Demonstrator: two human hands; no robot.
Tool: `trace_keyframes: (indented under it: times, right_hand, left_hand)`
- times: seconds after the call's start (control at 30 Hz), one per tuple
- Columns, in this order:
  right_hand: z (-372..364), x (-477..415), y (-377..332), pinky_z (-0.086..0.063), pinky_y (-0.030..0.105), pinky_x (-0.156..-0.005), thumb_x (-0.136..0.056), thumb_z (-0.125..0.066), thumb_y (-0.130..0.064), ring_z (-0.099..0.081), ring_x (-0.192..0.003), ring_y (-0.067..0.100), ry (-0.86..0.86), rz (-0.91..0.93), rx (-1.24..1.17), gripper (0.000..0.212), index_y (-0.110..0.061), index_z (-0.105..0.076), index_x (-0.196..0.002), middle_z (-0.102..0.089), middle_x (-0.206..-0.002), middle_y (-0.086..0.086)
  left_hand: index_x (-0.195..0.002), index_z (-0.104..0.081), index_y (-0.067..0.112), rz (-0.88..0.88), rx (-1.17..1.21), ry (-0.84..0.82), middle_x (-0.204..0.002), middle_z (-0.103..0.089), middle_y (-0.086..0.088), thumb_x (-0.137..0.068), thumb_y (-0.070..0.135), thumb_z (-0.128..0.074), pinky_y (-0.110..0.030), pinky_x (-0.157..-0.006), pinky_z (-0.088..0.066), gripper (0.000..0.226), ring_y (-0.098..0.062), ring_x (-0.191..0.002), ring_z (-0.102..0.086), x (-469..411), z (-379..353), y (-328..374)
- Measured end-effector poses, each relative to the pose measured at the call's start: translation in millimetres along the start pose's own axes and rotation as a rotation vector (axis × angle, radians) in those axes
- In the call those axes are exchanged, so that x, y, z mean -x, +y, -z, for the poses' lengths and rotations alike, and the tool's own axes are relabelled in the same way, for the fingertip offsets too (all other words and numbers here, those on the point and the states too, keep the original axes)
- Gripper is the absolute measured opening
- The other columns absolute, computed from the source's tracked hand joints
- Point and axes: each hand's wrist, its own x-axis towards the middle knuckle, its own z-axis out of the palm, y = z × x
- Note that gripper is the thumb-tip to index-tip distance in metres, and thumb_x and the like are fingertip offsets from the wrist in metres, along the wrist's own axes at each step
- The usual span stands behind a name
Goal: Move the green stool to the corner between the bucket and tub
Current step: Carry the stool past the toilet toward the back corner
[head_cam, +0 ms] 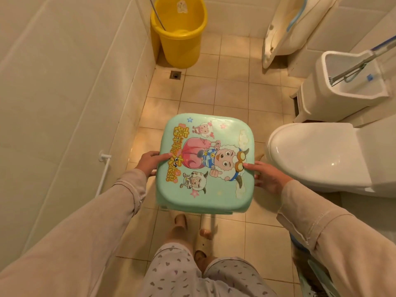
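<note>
The green stool (pixel 227 196), its seat printed with cartoon sheep, is held above the tiled floor in the middle of the view. My left hand (pixel 149 162) grips its left edge, thumb on top. My right hand (pixel 267 177) grips its right edge, thumb on the seat. The yellow bucket (pixel 180 39) stands in the far left corner against the wall. A white baby tub (pixel 285 31) leans upright against the far wall to the right. Bare floor lies between bucket and tub.
A white toilet (pixel 317 155) is close on the right of the stool. Behind it stands a white mop bucket (pixel 334 91) with a mop handle. A floor drain (pixel 175 75) sits in front of the yellow bucket. Tiled wall runs along the left. My slippered feet are below the stool.
</note>
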Motion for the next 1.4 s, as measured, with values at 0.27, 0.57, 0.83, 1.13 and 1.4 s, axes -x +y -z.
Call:
trace_keyframes:
  times: [0.27, 0.57, 0.83, 1.13, 1.4]
  right_hand:
    - [-3, -60, -82, -0.046, 0.025, -0.065, -0.078, -0.068, -0.030, -0.059, -0.082, 0.016, 0.082, 0.023, -0.081, 0.034, -0.012, -0.062, -0.106, -0.067, -0.093, 0.000]
    - [-17, -115, -191, -0.046, 0.027, -0.067, -0.078, -0.066, -0.031, -0.058, -0.083, 0.019, 0.140, 0.043, -0.102, 0.033, -0.009, -0.061, -0.102, -0.065, -0.092, 0.004]
    - [1, -148, -241, -0.049, 0.021, -0.058, -0.081, -0.065, -0.023, -0.062, -0.075, 0.014, 0.146, 0.100, -0.153, 0.024, -0.012, -0.062, -0.101, -0.069, -0.085, 0.000]
    - [61, -210, -314, -0.050, 0.021, -0.058, -0.080, -0.065, -0.025, -0.064, -0.076, 0.013, 0.112, 0.082, -0.188, 0.024, -0.013, -0.064, -0.101, -0.070, -0.087, -0.001]
    - [134, -261, -406, -0.049, 0.028, -0.069, -0.077, -0.068, -0.031, -0.061, -0.085, 0.019, 0.111, 0.075, -0.126, 0.029, -0.010, -0.065, -0.097, -0.068, -0.091, 0.003]
  left_hand:
    - [-0.115, -0.059, 0.001, -0.028, -0.057, -0.054, -0.104, -0.066, -0.015, -0.082, 0.025, -0.063, -0.024, -0.060, -0.045, 0.042, -0.020, -0.072, -0.060, -86, 0, 82]
    - [-0.112, -0.062, -0.001, 0.018, -0.178, -0.125, -0.097, -0.064, -0.014, -0.082, 0.029, -0.061, -0.024, -0.055, -0.044, 0.042, -0.017, -0.065, -0.060, -169, 19, 182]
    - [-0.110, -0.060, 0.007, -0.025, -0.180, -0.158, -0.082, -0.067, -0.003, -0.081, 0.024, -0.063, -0.024, -0.056, -0.046, 0.034, -0.014, -0.066, -0.061, -220, 7, 254]
    - [-0.125, -0.051, 0.003, -0.029, -0.173, -0.121, -0.106, -0.065, -0.013, -0.078, 0.025, -0.067, -0.025, -0.060, -0.047, 0.055, -0.016, -0.071, -0.061, -291, -46, 328]
    - [-0.129, -0.046, 0.001, -0.045, -0.155, -0.094, -0.124, -0.061, -0.021, -0.079, 0.022, -0.066, -0.031, -0.076, -0.046, 0.058, -0.024, -0.087, -0.059, -348, -111, 405]
